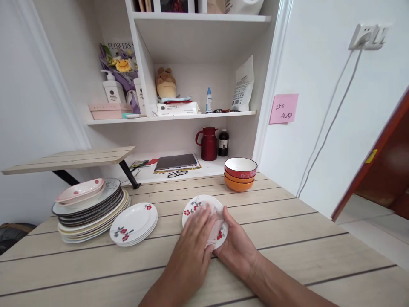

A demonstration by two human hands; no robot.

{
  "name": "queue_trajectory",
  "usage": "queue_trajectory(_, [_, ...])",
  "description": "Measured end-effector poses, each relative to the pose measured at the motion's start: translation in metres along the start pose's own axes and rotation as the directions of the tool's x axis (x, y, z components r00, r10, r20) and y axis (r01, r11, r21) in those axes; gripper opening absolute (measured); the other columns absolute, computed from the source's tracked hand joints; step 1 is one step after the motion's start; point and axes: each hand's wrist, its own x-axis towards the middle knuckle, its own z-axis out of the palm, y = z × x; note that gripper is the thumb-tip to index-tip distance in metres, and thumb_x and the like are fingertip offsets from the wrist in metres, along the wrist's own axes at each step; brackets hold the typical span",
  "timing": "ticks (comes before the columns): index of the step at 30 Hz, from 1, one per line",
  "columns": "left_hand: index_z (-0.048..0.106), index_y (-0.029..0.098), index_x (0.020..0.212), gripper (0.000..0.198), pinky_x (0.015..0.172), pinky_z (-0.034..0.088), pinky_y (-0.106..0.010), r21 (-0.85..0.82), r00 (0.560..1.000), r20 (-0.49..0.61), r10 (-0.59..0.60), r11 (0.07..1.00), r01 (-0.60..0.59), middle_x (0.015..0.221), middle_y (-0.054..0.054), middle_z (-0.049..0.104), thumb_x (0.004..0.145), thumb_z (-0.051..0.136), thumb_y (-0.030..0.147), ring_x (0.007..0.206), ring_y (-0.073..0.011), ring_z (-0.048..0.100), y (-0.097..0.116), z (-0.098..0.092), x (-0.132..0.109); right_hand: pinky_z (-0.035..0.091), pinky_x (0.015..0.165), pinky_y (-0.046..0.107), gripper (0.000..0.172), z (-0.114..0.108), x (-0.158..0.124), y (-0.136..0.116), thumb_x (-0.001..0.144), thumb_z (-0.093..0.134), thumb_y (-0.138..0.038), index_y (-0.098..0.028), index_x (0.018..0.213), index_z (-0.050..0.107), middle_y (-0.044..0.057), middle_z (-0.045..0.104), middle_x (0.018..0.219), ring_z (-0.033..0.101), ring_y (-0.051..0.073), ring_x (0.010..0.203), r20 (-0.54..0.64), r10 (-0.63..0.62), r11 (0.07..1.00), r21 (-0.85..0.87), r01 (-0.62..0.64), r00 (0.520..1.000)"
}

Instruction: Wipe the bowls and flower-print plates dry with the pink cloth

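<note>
A small white plate (195, 204) with red flowers lies on the wooden table (287, 230) in front of me. My left hand (194, 245) lies over the plate, its slightly blurred fingers pressing a white cloth (216, 222) against the plate's face. My right hand (238, 245) grips the plate's right rim, with the thumb on top. To the left sits a short stack of matching flowered plates (134, 222). Farther left is a taller pile of mixed plates (91, 209) with a pink dish on top.
Stacked red and orange bowls (240, 173) stand at the table's far edge. Behind, a shelf unit holds a red jug (208, 144), a dark bottle (223, 143), a laptop (175, 162) and glasses. A raised wooden board (70, 160) juts out at left. A pink note (283, 108) hangs on the right wall.
</note>
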Motion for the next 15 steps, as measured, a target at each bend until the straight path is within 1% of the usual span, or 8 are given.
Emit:
queue_trajectory(2, [0.037, 0.027, 0.145, 0.054, 0.116, 0.025, -0.061, 0.076, 0.990, -0.099, -0.104, 0.991, 0.112, 0.160, -0.009, 0.024, 0.093, 0.046, 0.018, 0.148, -0.0292, 0.019, -0.002, -0.002, 0.002, 0.045, 0.097, 0.034, 0.053, 0.002, 0.000, 0.001, 0.097, 0.043, -0.051, -0.013, 0.130, 0.058, 0.010, 0.073, 0.115, 0.064, 0.020, 0.109, 0.039, -0.005, 1.000, 0.030, 0.004, 0.999])
queue_trajectory(3, [0.044, 0.027, 0.140, 0.048, 0.114, 0.024, -0.065, 0.091, 0.972, -0.161, -0.174, 0.978, 0.190, 0.161, -0.010, 0.020, 0.093, 0.048, 0.020, 0.148, -0.0322, 0.017, -0.003, -0.002, 0.002, 0.044, 0.098, 0.034, 0.053, 0.002, 0.000, 0.002, 0.097, 0.043, -0.051, -0.014, 0.132, 0.057, 0.009, 0.072, 0.117, 0.064, 0.020, 0.110, 0.057, -0.008, 0.999, 0.048, 0.005, 0.998])
queue_trajectory(4, [0.049, 0.027, 0.136, 0.043, 0.112, 0.025, -0.067, 0.078, 0.947, -0.210, -0.243, 0.961, 0.264, 0.162, -0.011, 0.017, 0.093, 0.049, 0.022, 0.148, -0.0343, 0.017, -0.004, -0.002, 0.003, 0.044, 0.099, 0.034, 0.053, 0.002, 0.000, 0.003, 0.097, 0.042, -0.051, -0.015, 0.133, 0.056, 0.009, 0.072, 0.119, 0.063, 0.020, 0.111, 0.072, -0.008, 0.998, 0.063, 0.004, 0.997])
queue_trajectory(6, [0.053, 0.025, 0.131, 0.038, 0.110, 0.033, -0.063, -0.017, 0.909, -0.240, -0.342, 0.937, 0.348, 0.161, -0.013, 0.014, 0.094, 0.049, 0.024, 0.146, -0.0344, 0.022, -0.005, 0.000, 0.003, 0.043, 0.099, 0.034, 0.053, 0.002, 0.000, 0.004, 0.097, 0.042, -0.051, -0.015, 0.133, 0.055, 0.009, 0.071, 0.119, 0.063, 0.020, 0.111, 0.079, -0.006, 0.997, 0.083, 0.000, 0.997])
queue_trajectory(9, [0.055, 0.025, 0.128, 0.035, 0.107, 0.042, -0.054, -0.187, 0.891, -0.221, -0.397, 0.914, 0.361, 0.152, -0.013, 0.028, 0.094, 0.047, 0.021, 0.138, -0.0284, 0.037, -0.007, 0.003, 0.002, 0.043, 0.099, 0.035, 0.051, 0.002, -0.001, 0.005, 0.097, 0.043, -0.048, -0.014, 0.133, 0.056, 0.009, 0.072, 0.118, 0.063, 0.020, 0.110, 0.074, -0.005, 0.996, 0.093, -0.002, 0.997])
queue_trajectory(12, [0.062, 0.025, 0.119, 0.033, 0.107, 0.044, -0.051, -0.288, 0.846, -0.274, -0.457, 0.879, 0.381, 0.135, -0.011, 0.045, 0.091, 0.047, 0.016, 0.128, -0.0255, 0.048, -0.015, 0.003, 0.003, 0.044, 0.099, 0.040, 0.050, 0.003, -0.002, 0.006, 0.096, 0.047, -0.048, -0.014, 0.131, 0.056, 0.011, 0.072, 0.118, 0.064, 0.023, 0.108, 0.101, 0.039, 0.997, 0.063, -0.045, 0.994])
queue_trajectory(14, [0.065, 0.025, 0.113, 0.032, 0.104, 0.047, -0.048, -0.336, 0.829, -0.274, -0.488, 0.856, 0.393, 0.126, -0.009, 0.050, 0.089, 0.047, 0.013, 0.122, -0.0238, 0.053, -0.022, 0.000, 0.003, 0.044, 0.098, 0.043, 0.048, 0.002, -0.002, 0.007, 0.094, 0.050, -0.045, -0.013, 0.130, 0.057, 0.012, 0.072, 0.117, 0.065, 0.025, 0.106, 0.106, 0.085, 0.996, 0.023, -0.088, 0.991])
queue_trajectory(15, [0.067, 0.025, 0.110, 0.033, 0.103, 0.048, -0.046, -0.351, 0.832, -0.258, -0.491, 0.850, 0.393, 0.123, -0.009, 0.051, 0.088, 0.047, 0.012, 0.120, -0.0231, 0.054, -0.025, -0.002, 0.004, 0.045, 0.097, 0.043, 0.046, 0.002, -0.001, 0.008, 0.093, 0.053, -0.041, -0.012, 0.129, 0.057, 0.012, 0.073, 0.115, 0.066, 0.026, 0.104, 0.095, 0.100, 0.995, 0.006, -0.101, 0.991])
